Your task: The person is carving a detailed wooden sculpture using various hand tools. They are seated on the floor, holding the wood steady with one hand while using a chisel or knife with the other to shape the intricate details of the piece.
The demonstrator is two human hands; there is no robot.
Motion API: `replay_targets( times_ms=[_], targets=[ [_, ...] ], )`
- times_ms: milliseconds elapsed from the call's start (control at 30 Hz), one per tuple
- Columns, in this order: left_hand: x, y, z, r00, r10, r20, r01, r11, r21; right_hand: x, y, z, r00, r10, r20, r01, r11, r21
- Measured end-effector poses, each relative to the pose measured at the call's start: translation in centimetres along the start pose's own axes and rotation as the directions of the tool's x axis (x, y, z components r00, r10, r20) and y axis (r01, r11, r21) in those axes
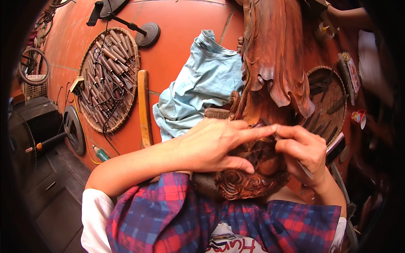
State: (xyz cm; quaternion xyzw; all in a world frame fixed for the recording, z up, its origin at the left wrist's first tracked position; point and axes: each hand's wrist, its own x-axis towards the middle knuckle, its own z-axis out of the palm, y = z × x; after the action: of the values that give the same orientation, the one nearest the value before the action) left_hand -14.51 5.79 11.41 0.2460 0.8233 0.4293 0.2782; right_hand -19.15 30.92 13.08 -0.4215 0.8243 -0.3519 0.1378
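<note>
A reddish-brown carved wooden figure (253, 185) lies in front of me, its curled carving close to my lap and its long flowing folds stretching away. My right hand (301, 152) is closed in a pinch round a thin grey metal file (304, 169). One end of it sticks out below the palm, while its working end is hidden by fingers over the carving. My left hand (221, 143) reaches across from the left with index finger stretched out and thumb apart. That fingertip meets the right fingertips above the wood. The left hand's other fingers are partly hidden.
Left, a round woven basket (136, 84) holds many wooden-handled chisels and a dark cord. Beside it lie a wooden mallet-like bar (144, 107) and a light-blue cloth (206, 84). Right, another basket (342, 114) holds dark files near a paper cup (358, 119). Another person's arm (348, 17) shows top right.
</note>
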Motion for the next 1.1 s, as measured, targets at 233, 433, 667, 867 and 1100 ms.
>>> replay_targets(
  times_ms=[233, 433, 667, 867, 1100],
  targets=[
    [0.0, -0.2, 1.6, 0.998, 0.053, -0.040, -0.055, 0.997, -0.052, -1.3, 0.1, 1.7, 0.977, 0.080, -0.195, -0.063, 0.994, 0.092],
    [0.6, -0.2, 1.4, 0.999, 0.027, -0.028, -0.028, 0.999, -0.035, -2.1, -0.1, 3.5, 0.945, 0.140, -0.296, -0.116, 0.988, 0.098],
    [1.7, -0.2, 0.0, 1.000, 0.011, -0.024, -0.010, 0.998, 0.056, -0.7, -0.5, 3.7, 0.905, 0.198, -0.376, -0.157, 0.978, 0.137],
    [1.1, -0.1, 0.3, 1.000, 0.028, 0.005, -0.028, 0.999, 0.046, -0.6, -0.9, 2.2, 0.951, 0.213, -0.222, -0.169, 0.965, 0.202],
    [0.5, 1.4, 2.0, 0.995, -0.008, 0.095, 0.010, 1.000, -0.017, -0.8, -1.2, 0.9, 0.983, 0.155, -0.097, -0.144, 0.984, 0.107]
  ],
)
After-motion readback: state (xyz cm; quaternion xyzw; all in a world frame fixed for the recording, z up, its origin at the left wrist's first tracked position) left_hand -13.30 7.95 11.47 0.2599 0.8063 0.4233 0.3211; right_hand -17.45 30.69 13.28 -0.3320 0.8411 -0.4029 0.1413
